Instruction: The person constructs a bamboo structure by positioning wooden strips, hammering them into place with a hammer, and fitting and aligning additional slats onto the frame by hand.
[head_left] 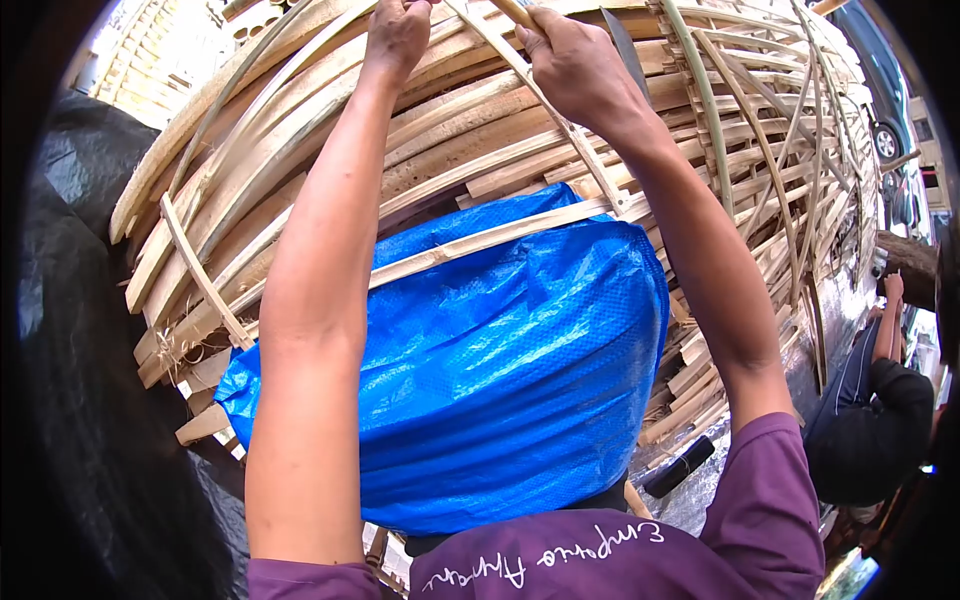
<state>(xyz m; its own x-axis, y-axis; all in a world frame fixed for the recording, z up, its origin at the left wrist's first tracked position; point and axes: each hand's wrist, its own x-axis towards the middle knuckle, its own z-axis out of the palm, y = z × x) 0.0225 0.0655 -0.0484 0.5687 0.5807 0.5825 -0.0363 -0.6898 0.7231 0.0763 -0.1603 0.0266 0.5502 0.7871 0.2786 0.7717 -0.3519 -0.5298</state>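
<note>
My left hand (398, 35) is closed at the top edge of the view; what it grips is cut off or hidden. Close to its right, a narrow split-wood or bamboo strip (540, 90) slants down between my hands. My right hand (580, 65) is wrapped round a pale, round wooden stick or handle (515, 12), whose far end leaves the frame. A dark flat blade (627, 60) shows just right of that hand; whether it joins the handle I cannot tell. Below my forearms, a blue tarp (510, 370) drapes toward my body, with a pale strip (490, 238) across it.
Long split-wood or bamboo slats (460, 130) are stacked ahead, with crossing thin strips (760, 120) at right. Black sheeting (90, 300) hangs at left. A dark cylindrical object (680, 467) lies near my right side. At far right are another person (870, 430) and a parked vehicle (875, 70).
</note>
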